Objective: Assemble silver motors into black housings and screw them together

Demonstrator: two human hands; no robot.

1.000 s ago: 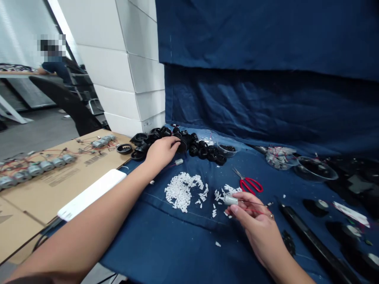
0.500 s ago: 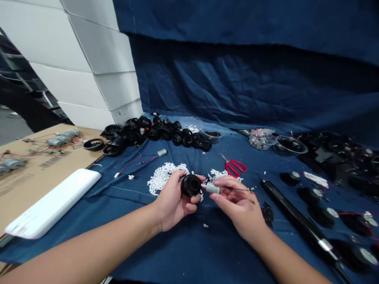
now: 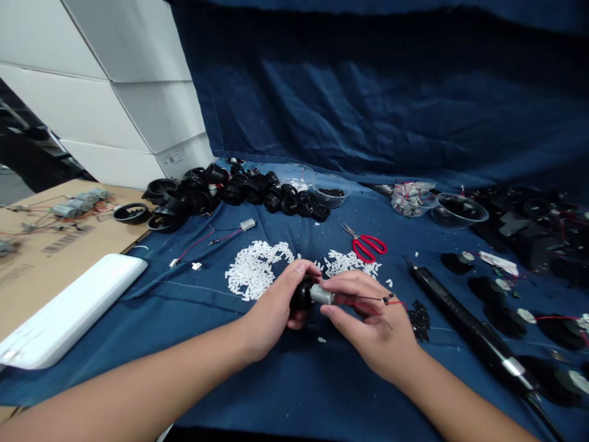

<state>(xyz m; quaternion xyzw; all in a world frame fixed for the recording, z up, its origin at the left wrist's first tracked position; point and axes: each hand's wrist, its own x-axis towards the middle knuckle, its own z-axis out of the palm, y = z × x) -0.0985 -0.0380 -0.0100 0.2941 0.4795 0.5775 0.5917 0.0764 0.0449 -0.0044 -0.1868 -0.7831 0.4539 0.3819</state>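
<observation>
My left hand [image 3: 276, 307] is closed round a black round plastic housing [image 3: 301, 296] just above the blue cloth [image 3: 285, 380]. My right hand [image 3: 368, 322] pinches a small silver motor [image 3: 322, 294] whose end sits against the housing. Thin red and black wires [image 3: 386, 301] trail from the motor to the right over my right hand. Both hands meet in the middle of the view, just in front of two heaps of small white plastic pieces [image 3: 257, 267].
A pile of black housings [image 3: 239, 190] lies at the back left. Red-handled scissors [image 3: 365, 245], clear bowls [image 3: 458, 210], a long black tool [image 3: 469, 328] and black motor assemblies [image 3: 501, 319] lie to the right. A white flat case [image 3: 69, 310] and cardboard [image 3: 41, 258] with wired motors lie left.
My left hand took a black housing from the far pile and brought it back to the middle. My right hand has brought the motor up against the housing. The view swung right and down.
</observation>
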